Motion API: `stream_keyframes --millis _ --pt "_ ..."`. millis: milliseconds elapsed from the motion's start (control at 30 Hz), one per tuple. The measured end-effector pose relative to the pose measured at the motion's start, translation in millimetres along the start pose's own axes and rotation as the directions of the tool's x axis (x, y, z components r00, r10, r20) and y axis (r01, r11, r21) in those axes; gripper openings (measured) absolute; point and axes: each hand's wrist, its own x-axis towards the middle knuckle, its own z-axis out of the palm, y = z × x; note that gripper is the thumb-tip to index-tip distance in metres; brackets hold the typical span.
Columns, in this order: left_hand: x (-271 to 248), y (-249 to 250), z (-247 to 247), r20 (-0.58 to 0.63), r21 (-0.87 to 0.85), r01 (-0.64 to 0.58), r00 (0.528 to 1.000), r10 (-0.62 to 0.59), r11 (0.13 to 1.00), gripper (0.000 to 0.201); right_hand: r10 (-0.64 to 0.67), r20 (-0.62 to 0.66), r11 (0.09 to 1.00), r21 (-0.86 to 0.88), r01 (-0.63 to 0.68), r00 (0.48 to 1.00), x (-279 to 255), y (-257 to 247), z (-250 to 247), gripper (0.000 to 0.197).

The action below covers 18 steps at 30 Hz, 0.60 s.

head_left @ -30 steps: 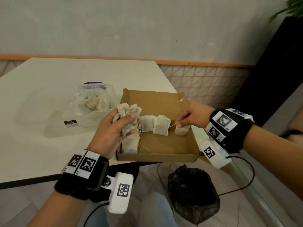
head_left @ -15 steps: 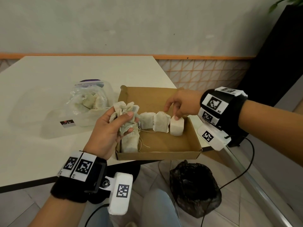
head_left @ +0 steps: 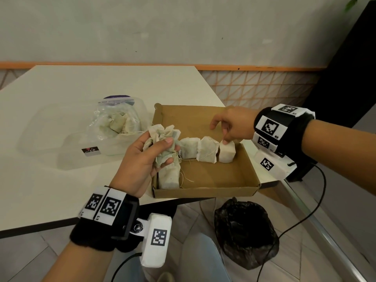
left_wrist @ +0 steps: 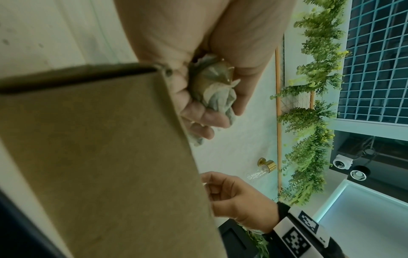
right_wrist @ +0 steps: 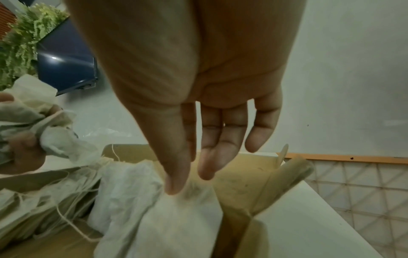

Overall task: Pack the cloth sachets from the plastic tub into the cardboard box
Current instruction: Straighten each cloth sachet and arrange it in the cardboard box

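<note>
Several sachets (head_left: 162, 145) half-hidden in left hand (head_left: 140, 163).

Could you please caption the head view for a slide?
Left hand holds sachets; right hand stands one in the box.

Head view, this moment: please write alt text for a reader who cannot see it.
A person's right hand touches the top of the rightmost upright sachet in an open cardboard box, while the left hand grips a bunch of sachets over the box's left edge. A plastic tub with more sits left.
</note>
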Motion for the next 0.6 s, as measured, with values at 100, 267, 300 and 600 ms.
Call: stream_keyframes --millis 100,267,300,600 --pt "-1.2 1.7 -0.3 0.004 -0.003 0.01 1.0 -0.01 1.0 0.016 0.034 -0.084 0.999 0.035 -0.031 0.996 -14.8 -2.9 -11.1 0.043" --pt "-2.2 7.0 4.3 0.041 -0.151 0.059 0.998 -0.053 0.987 0.03 0.025 -0.279 0.952 0.299 0.062 0.96 -61.4 -9.3 -14.8 0.018" --pt "-1.9 7.8 6.4 0.054 -0.203 0.08 0.996 -0.07 0.976 0.03 0.027 -0.282 0.936 0.345 0.075 0.959 -70.2 -12.0 -9.6 0.014" --pt "-1.1 -3.5 21.2 0.079 -0.168 0.093 0.994 -0.08 0.981 0.014 -0.007 -0.088 1.0 0.017 0.008 0.996 -76.7 -11.6 54.8 0.029"
